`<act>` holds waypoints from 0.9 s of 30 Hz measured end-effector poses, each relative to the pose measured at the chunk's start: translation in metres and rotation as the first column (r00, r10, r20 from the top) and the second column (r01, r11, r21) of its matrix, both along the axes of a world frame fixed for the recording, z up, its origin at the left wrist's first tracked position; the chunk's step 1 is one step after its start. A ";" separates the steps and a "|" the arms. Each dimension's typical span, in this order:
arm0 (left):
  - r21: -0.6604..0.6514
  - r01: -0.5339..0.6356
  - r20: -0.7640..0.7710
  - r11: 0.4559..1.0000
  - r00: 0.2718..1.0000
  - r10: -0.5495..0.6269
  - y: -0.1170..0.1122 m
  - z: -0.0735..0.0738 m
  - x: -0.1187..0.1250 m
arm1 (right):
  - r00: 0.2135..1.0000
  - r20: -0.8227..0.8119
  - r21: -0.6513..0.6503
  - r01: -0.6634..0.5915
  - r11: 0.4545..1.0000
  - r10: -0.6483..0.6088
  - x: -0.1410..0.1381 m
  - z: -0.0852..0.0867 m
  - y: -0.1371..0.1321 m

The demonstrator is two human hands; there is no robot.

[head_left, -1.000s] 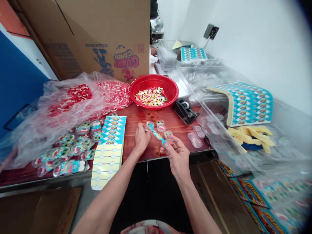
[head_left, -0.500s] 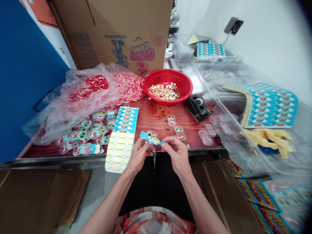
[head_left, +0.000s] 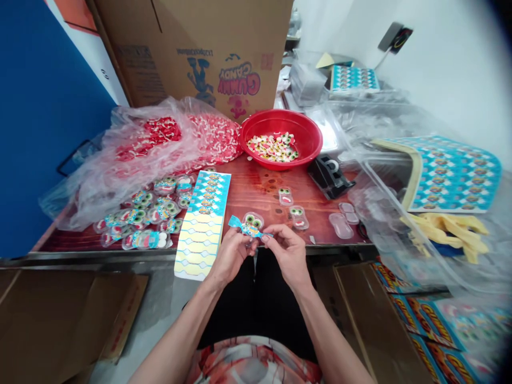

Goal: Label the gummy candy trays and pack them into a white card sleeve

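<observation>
My left hand and my right hand meet at the near edge of the wooden table, both pinched on a blue printed sticker. Under the sticker my left hand also grips a small clear blister pack with gummy eyes in it. A long sticker sheet, partly peeled, lies just left of my hands and hangs over the table edge. Two filled blister packs rest on the table just beyond my right hand.
A red bowl of gummy candy stands at the back. A heap of sealed packs and bagged red candy lie left. Empty clear shells, a black device, sticker sheets, yellow gloves and a cardboard box surround them.
My hands drew back from over the table to its near edge, bringing the sticker and pack closer to me. The sticker went from slanted to nearly level.
</observation>
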State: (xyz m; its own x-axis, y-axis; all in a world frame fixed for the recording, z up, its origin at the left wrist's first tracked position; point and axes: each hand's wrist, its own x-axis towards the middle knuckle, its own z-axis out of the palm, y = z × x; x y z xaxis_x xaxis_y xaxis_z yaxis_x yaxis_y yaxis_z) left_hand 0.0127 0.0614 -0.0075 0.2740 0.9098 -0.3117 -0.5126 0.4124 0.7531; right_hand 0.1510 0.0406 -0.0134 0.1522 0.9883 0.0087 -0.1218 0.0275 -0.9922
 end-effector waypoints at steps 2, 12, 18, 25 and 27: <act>-0.001 -0.008 0.007 1.000 1.000 0.008 0.000 -0.001 0.001 | 1.000 -0.001 0.000 -0.009 1.000 0.009 0.000 -0.001 0.000; -0.020 -0.077 -0.015 0.997 0.997 0.077 -0.001 -0.004 0.007 | 1.000 -0.005 -0.004 -0.029 1.000 0.029 0.002 -0.012 0.000; -0.056 -0.011 0.074 0.998 0.997 0.015 -0.004 0.004 0.003 | 0.999 -0.031 0.005 -0.013 1.000 0.013 0.000 -0.014 0.003; -0.122 0.265 0.276 0.957 0.935 -0.223 -0.007 0.019 -0.016 | 0.990 -0.095 0.035 -0.105 0.994 0.108 -0.003 0.011 0.002; -0.081 0.293 0.307 0.953 0.917 -0.256 -0.009 0.023 -0.019 | 0.990 -0.076 0.044 -0.118 0.992 0.121 -0.005 0.020 0.001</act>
